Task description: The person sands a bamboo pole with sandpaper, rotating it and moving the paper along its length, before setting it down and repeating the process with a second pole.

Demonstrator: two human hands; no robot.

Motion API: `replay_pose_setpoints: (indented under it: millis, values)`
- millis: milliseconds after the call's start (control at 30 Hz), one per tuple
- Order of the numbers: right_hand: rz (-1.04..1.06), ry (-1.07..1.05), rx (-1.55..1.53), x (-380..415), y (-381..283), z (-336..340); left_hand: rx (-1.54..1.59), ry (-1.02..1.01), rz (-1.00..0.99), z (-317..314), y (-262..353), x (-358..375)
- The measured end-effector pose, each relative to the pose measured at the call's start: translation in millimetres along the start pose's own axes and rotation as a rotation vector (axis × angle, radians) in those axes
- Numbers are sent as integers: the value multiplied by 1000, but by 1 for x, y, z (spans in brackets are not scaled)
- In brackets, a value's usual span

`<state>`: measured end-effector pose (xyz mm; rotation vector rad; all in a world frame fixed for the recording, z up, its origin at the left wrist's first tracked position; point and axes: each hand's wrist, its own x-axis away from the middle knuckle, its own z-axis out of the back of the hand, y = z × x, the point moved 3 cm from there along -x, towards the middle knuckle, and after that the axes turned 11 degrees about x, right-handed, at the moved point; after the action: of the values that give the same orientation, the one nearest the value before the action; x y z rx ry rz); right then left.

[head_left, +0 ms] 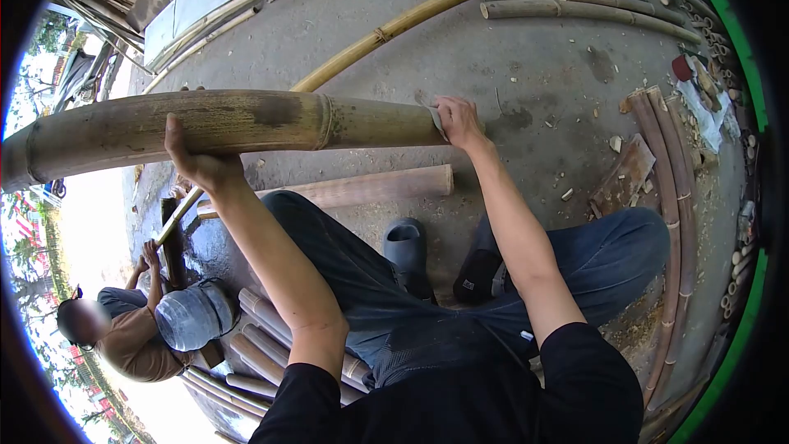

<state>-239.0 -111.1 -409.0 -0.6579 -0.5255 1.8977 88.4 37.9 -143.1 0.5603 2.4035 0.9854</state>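
Note:
A thick greenish-brown bamboo pole (271, 119) lies level across the view, running out past the left edge. My left hand (201, 166) is wrapped round it from below, thumb on the near side and fingertips showing over the top. Near the pole's right end, my right hand (462, 123) is closed over a thin grey sheet (437, 122), pressed against the bamboo; I cannot tell whether it is cloth or sandpaper. Dark stains mark the pole beside a raised joint. My right hand partly hides the pole's end.
Below the pole, another bamboo length (370, 189) lies near my grey sandal (404, 247). A long yellow pole (419, 16) slants behind. At left, a person (140, 333) grips a pole beside a water jug (193, 312). Brown poles (670, 222) and cut bamboo (592, 10) lie at right.

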Motion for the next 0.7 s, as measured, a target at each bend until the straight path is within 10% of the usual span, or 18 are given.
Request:
replay_pose_setpoints:
  millis: [233,367,700]
  values:
    - [294,-99,-327,-34,-263,67,-16,-73,33,-2,3,4]
    - [378,-24,-307,-31,-260,59,11,-125,15,12,6,2]
    - [183,-47,241,43,153,-26,211,-244,77,44,-14,-31]
